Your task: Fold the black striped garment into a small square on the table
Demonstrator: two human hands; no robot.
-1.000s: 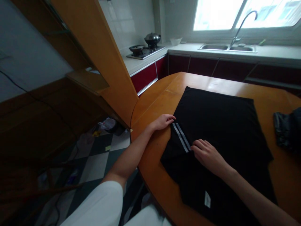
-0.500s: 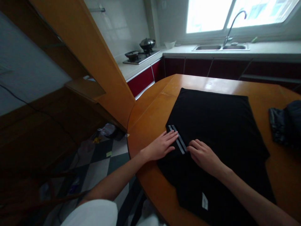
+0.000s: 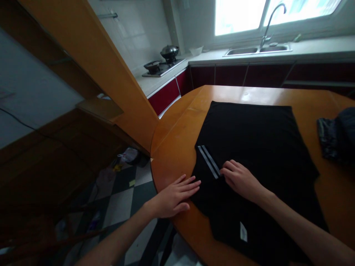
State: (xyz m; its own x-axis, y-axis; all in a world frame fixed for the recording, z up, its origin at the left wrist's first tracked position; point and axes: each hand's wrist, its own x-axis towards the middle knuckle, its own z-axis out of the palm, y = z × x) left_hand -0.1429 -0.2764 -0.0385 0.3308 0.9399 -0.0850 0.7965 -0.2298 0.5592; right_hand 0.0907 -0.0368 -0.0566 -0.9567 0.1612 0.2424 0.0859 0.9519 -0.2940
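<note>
A black shirt (image 3: pixel 257 140) lies spread on the wooden table, its sleeve folded inward so that two pale stripes (image 3: pixel 208 162) show near its left side. A small white label (image 3: pixel 243 232) is visible at the near part of the cloth. My right hand (image 3: pixel 238 180) has its fingers curled and pinched on the cloth, at the lower end of the stripes. My left hand (image 3: pixel 177 196) is open with fingers stretched, over the table's rounded edge; its fingertips reach the left border of the shirt.
The wooden table (image 3: pixel 177 129) has a dark bundled garment (image 3: pixel 340 136) at its right. Beyond are a counter with a sink (image 3: pixel 244 51), a tap (image 3: pixel 270 24) and a stove (image 3: pixel 163 68) with two pans. A wooden panel (image 3: pixel 122 62) slants on the left, above a checkered floor (image 3: pixel 118 203).
My left hand has slid off the stripes, toward me and to the left, baring them. My right hand stays at the stripes' lower end. The view has shifted slightly.
</note>
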